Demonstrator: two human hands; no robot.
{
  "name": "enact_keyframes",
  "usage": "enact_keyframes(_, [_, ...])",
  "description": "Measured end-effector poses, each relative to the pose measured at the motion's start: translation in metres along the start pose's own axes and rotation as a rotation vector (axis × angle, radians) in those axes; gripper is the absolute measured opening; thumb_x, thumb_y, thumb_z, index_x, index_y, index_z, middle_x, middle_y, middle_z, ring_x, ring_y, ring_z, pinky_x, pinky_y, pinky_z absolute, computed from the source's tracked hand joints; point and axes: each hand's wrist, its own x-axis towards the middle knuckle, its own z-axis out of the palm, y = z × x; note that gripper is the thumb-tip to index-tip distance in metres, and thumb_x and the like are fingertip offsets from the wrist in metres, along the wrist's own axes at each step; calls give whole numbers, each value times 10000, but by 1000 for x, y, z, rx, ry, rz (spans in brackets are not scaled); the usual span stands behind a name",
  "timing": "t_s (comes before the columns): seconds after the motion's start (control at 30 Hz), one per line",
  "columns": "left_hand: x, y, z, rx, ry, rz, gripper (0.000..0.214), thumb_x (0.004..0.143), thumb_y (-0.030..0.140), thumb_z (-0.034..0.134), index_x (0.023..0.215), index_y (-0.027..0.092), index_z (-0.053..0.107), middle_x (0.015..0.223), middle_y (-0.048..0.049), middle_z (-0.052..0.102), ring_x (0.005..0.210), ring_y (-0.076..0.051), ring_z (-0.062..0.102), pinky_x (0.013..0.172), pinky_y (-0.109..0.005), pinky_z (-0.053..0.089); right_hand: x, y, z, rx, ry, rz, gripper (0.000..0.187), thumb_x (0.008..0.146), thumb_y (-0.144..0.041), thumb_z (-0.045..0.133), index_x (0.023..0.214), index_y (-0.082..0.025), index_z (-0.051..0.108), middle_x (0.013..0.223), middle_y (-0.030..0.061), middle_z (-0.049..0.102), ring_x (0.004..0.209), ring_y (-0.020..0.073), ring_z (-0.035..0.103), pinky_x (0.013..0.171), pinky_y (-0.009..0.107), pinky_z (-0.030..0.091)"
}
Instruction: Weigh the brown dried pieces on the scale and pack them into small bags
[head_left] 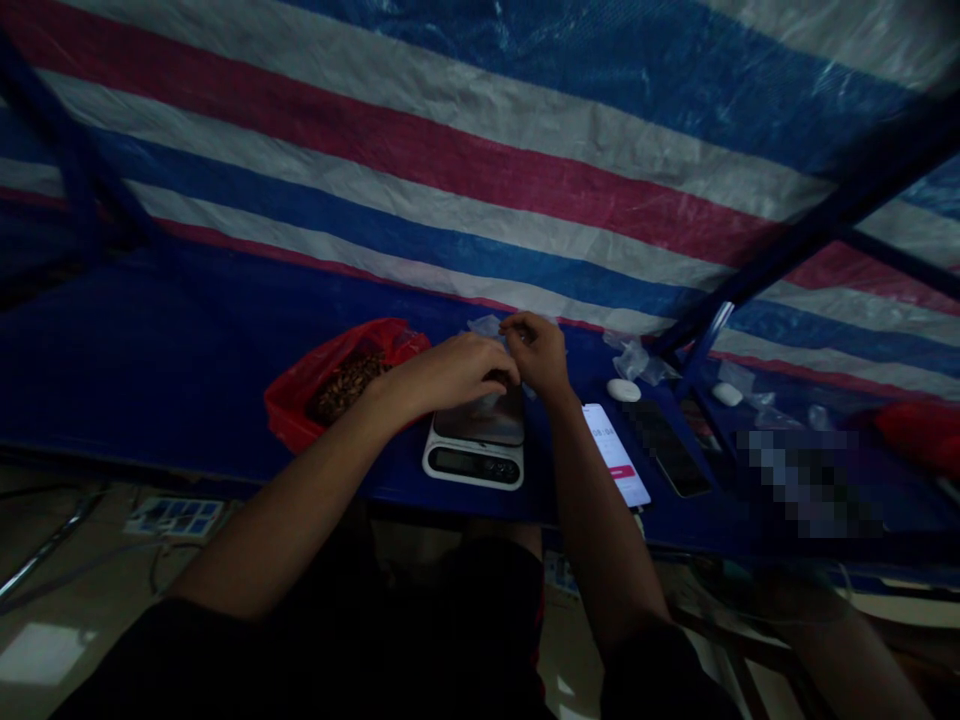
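Both hands meet above the far part of a white kitchen scale with a metal top. My left hand reaches in from the left, fingers curled and closed; what they hold, if anything, is hidden. My right hand is closed in a pinch, its fingertips at a clear plastic bag that shows behind the hands. Left of the scale lies an opened red plastic bag filled with small brown pieces, too dark to name. My left forearm passes over its right side.
On the blue table, right of my right forearm, lie a lit phone, a dark phone, a white rounded case and crumpled clear plastic. Blue metal bars and a striped sheet stand behind. Another person's arm is at lower right.
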Motion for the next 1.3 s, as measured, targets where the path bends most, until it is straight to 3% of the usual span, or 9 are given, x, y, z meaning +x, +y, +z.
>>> enact_keyframes(0.57, [-4,1,-5,-109,15,-70,276,956,81,660,1159,195,808,1191,-58,816,1112,-192,744,1015,-320,533,-1,0,-1,-26,-10,-8,165,877,-229,591,906,-186,748,908,62,814,833,204,740,820,348,575])
enact_keyframes(0.73, [-21,0,-16,-45,91,-151,244,1019,169,606,1171,191,796,1195,-71,799,1115,-211,730,1026,-343,522,2,0,-5,-31,-19,19,192,879,-257,604,967,-175,753,929,71,816,810,195,733,789,333,569])
enact_keyframes(0.83, [-40,-6,-17,73,32,-253,242,1018,199,599,1171,183,786,1205,-92,777,1124,-245,714,1029,-377,515,2,-4,-19,-71,-50,73,205,876,-257,612,974,-162,764,906,76,812,816,203,740,781,329,563])
enact_keyframes(0.93, [-55,-10,-14,121,-66,-294,201,1012,223,604,1106,178,776,1174,-98,758,1085,-250,707,972,-370,523,-11,-18,-45,-195,-133,160,210,898,-262,618,975,-157,782,922,85,822,837,217,756,785,334,560])
enact_keyframes(1.1, [-61,-8,-13,87,-121,-298,187,1001,229,613,1086,164,766,1165,-103,730,1022,-224,700,908,-341,517,-60,-54,-92,-475,-473,344,198,890,-182,660,1014,-165,813,981,97,843,870,225,780,777,312,562])
enact_keyframes(1.3, [-56,-9,-9,78,-75,-315,243,995,244,626,1190,174,752,1203,-96,708,1050,-222,694,914,-332,511,-101,-64,-104,-592,-707,412,235,813,-78,715,997,-171,827,984,101,846,893,242,790,792,314,573])
